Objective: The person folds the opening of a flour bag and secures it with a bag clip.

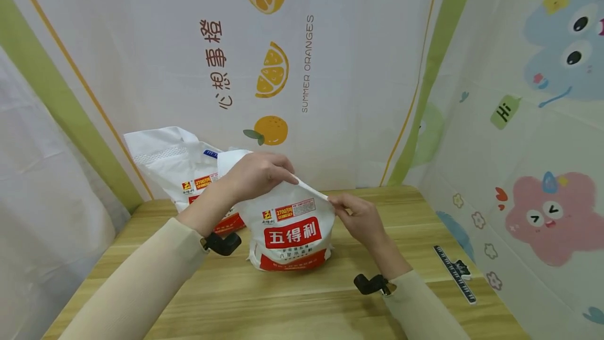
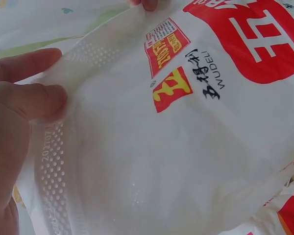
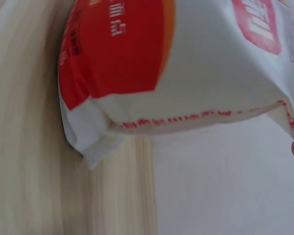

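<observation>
— On the light wooden table [image 1: 292,298], what stands between the two hands?

— Near the middle of the tabletop stands a white plastic flour bag with a red label panel and red base band [image 1: 290,235], upright, its bottom resting on the wood. The right wrist view shows that red bottom corner and a stitched seam against the wood grain.

— How does the left hand [image 1: 257,174] grip it?

— It comes over the top of the bag from the left. In the left wrist view its thumb and fingers [image 2: 32,100] are pressed together on the flattened, dotted top strip of the bag, pinching that strip.

— And the right hand [image 1: 360,219]?

— It is at the right end of the same top edge, fingertips closed on the thin white strip where it sticks out, so the strip runs taut between the two hands. Its own wrist view shows only a sliver of a fingertip at the edge.

— Anything else about?

— Just behind and to the left stands a second white flour bag with the same red and yellow labels [image 1: 181,172], touching or nearly touching the first; which, I cannot tell. A black ruler-like strip with white marks [image 1: 455,272] lies near the table's right edge, well apart from the bags. Printed cloth with oranges hangs behind the table.
</observation>
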### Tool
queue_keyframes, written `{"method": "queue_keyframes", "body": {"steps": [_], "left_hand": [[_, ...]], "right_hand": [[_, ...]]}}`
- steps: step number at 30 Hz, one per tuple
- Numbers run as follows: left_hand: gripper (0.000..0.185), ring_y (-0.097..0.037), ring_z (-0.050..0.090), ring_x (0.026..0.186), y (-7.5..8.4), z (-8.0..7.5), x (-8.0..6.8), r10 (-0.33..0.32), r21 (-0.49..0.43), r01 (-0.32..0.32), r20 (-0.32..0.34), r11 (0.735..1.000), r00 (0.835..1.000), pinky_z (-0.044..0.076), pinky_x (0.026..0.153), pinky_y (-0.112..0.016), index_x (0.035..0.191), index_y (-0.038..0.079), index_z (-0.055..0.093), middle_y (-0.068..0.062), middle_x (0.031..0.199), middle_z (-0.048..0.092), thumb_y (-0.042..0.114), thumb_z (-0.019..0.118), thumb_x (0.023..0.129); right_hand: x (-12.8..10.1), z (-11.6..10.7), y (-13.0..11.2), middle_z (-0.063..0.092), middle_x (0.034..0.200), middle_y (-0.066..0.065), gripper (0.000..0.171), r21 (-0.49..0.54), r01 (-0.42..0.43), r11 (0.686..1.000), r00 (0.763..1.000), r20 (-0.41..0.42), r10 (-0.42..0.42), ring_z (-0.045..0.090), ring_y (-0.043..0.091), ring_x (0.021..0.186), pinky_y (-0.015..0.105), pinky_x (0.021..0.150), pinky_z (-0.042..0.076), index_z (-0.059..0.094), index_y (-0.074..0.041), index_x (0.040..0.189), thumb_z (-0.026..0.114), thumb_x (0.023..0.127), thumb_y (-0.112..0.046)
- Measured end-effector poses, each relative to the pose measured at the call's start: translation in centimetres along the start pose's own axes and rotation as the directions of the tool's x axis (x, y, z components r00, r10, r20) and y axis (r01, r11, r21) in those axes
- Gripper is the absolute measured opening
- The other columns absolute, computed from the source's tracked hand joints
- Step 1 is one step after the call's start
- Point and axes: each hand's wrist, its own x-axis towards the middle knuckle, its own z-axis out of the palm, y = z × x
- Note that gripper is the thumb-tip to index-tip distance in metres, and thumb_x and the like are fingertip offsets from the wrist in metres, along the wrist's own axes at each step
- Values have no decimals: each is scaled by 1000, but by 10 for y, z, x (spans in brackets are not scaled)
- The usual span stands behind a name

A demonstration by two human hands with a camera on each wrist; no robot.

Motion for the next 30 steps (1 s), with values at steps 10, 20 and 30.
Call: {"method": "queue_keyframes", "body": {"steps": [10,20,30], "left_hand": [[24,-25,79,100,0,-2,-1,22,28,-22,8,999,1000,68,82,-35,108,16,89,-6,111,82,4,91,88],[26,-30,78,106,-1,2,-4,-25,-64,27,28,998,999,68,86,-40,112,13,88,-10,116,81,-3,84,93],[25,-31,78,106,-1,5,-5,-51,-84,51,1,995,999,69,86,-41,112,12,88,-10,115,81,-5,80,95]], "right_hand": [[-1,1,1,84,107,13,26,-29,30,999,999,-17,-30,84,28,94,34,79,68,82,-2,108,87,86,10],[-7,-16,0,83,117,11,31,-16,-37,999,996,78,38,82,26,97,39,80,69,80,-4,120,82,92,8],[-40,-76,6,82,113,6,31,-191,-172,966,979,79,190,78,24,94,43,72,67,81,-11,124,79,96,3]]}}
